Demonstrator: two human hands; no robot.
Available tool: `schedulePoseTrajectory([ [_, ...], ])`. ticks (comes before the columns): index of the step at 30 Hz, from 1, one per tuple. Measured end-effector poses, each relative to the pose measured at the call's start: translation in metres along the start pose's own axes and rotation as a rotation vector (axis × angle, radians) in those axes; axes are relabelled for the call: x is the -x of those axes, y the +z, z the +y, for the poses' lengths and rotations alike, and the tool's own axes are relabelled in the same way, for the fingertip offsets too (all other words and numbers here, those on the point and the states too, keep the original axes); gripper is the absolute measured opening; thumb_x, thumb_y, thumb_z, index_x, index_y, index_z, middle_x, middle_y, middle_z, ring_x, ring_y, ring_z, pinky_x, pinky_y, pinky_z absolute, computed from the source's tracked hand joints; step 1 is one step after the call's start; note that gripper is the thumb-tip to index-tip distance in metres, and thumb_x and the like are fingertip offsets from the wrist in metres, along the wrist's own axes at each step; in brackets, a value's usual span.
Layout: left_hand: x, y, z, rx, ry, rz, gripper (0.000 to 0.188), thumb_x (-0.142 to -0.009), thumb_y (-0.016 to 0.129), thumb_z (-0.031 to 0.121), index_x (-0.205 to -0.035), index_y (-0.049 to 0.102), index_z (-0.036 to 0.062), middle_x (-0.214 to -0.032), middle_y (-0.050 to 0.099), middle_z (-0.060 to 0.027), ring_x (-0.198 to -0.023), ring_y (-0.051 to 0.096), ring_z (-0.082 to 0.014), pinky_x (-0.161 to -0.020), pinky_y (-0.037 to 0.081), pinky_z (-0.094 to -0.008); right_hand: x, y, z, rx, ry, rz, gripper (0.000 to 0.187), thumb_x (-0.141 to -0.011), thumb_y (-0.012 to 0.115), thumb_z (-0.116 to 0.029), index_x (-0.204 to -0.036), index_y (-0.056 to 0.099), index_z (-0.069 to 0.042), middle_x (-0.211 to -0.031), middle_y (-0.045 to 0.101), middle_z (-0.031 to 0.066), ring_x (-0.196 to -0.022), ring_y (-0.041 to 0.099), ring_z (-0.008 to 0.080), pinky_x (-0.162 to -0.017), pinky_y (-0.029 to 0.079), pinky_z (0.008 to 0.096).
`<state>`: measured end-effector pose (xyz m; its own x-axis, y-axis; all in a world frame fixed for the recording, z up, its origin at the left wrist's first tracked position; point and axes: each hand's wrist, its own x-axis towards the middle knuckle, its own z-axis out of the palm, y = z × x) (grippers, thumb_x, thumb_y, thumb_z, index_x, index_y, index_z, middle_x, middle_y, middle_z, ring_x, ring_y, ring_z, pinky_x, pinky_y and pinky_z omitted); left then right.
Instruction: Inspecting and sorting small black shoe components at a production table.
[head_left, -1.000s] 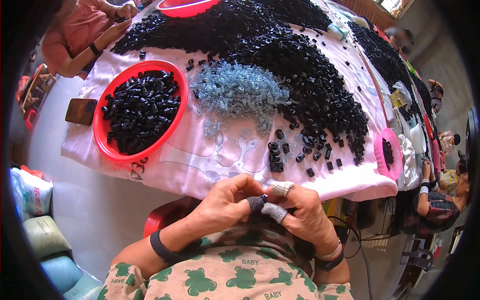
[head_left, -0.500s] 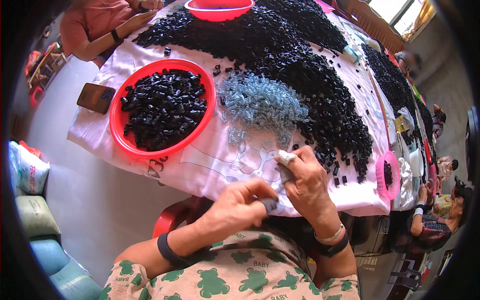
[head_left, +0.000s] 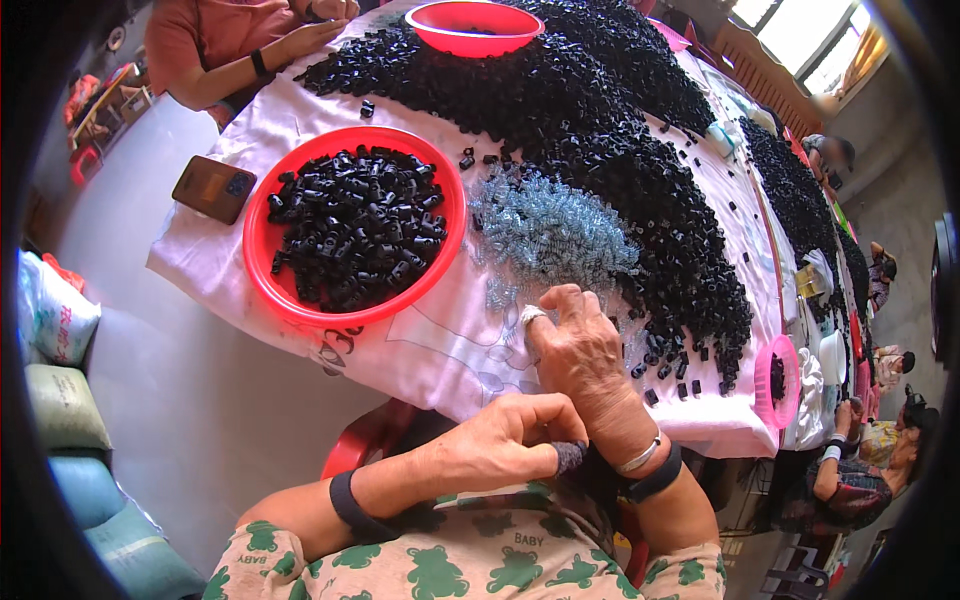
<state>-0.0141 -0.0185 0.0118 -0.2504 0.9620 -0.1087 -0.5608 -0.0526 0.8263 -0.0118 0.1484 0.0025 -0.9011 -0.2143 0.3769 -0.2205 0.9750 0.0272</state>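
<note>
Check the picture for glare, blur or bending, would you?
Head view: the window at upper right is washed out almost white; head view: small highlights glint on the black parts in the red basin; head view: the fisheye lens bends the scene toward a dark rim, and the bluish clear springs merge, too fine to tell apart.

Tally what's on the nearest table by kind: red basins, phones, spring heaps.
Red basins: 2
Phone: 1
Spring heap: 1 (the single springs are too tangled to count)
Total: 4
</note>
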Motion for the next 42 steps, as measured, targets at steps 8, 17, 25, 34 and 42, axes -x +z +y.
schedulePoseTrajectory([
  [8, 0.003, 0.003, 0.008, 0.111, -0.043, 0.023, 0.017, -0.089, 0.064, 0.008, -0.104, 0.060, 0.0014, -0.094, 0.061, 0.0021, -0.082, 0.055, -0.0027, -0.069, 0.045, -0.0185, 0.024, 0.002, -0.002, 0.022, 0.019, 0.004, 0.010, -0.074, 0.060, -0.009, -0.084, 0.062, -0.008, -0.082, 0.056, 0.0088, -0.077, 0.059, 0.0248, -0.062, 0.049, 0.0359],
  [17, -0.002, 0.012, -0.010, 0.076, -0.036, -0.150, 0.016, -0.089, 0.064, 0.009, -0.102, 0.060, 0.0004, -0.092, 0.061, 0.0015, -0.088, 0.055, -0.0043, -0.077, 0.044, -0.0212, 0.041, -0.014, 0.002, -0.143, 0.196, -0.103, 0.018, -0.071, 0.060, -0.003, -0.090, 0.060, -0.006, -0.090, 0.053, 0.0129, -0.080, 0.058, 0.0306, -0.065, 0.050, 0.0401],
  [25, -0.001, -0.001, -0.004, 0.137, -0.015, 0.156, 0.017, -0.088, 0.065, 0.011, -0.103, 0.062, 0.0031, -0.088, 0.063, 0.0005, -0.067, 0.053, -0.0021, -0.056, 0.042, -0.0175, 0.046, -0.019, 0.003, -0.162, 0.252, -0.115, 0.030, -0.073, 0.065, -0.004, -0.102, 0.057, -0.006, -0.089, 0.055, 0.0146, -0.074, 0.061, 0.0350, -0.063, 0.049, 0.0428],
  [34, -0.006, -0.011, -0.005, 0.053, 0.033, 0.426, 0.020, -0.090, 0.063, 0.013, -0.106, 0.061, 0.0018, -0.084, 0.063, -0.0001, -0.062, 0.053, -0.0023, -0.052, 0.040, -0.0150, 0.045, -0.030, 0.010, -1.112, 0.706, -0.009, 0.020, -0.085, 0.067, -0.005, -0.104, 0.063, 0.000, -0.079, 0.060, 0.0000, -0.065, 0.056, 0.0088, -0.057, 0.046, 0.0246],
  [42, -0.005, -0.003, -0.004, 0.009, 0.039, 0.411, 0.020, -0.089, 0.060, 0.012, -0.107, 0.060, 0.0015, -0.083, 0.061, -0.0003, -0.064, 0.054, -0.0034, -0.054, 0.041, -0.0165, 0.050, -0.032, -0.006, -1.462, 0.715, 0.007, 0.014, -0.093, 0.062, -0.010, -0.102, 0.067, -0.002, -0.082, 0.062, -0.0039, -0.073, 0.053, 0.0031, -0.064, 0.044, 0.0181],
])
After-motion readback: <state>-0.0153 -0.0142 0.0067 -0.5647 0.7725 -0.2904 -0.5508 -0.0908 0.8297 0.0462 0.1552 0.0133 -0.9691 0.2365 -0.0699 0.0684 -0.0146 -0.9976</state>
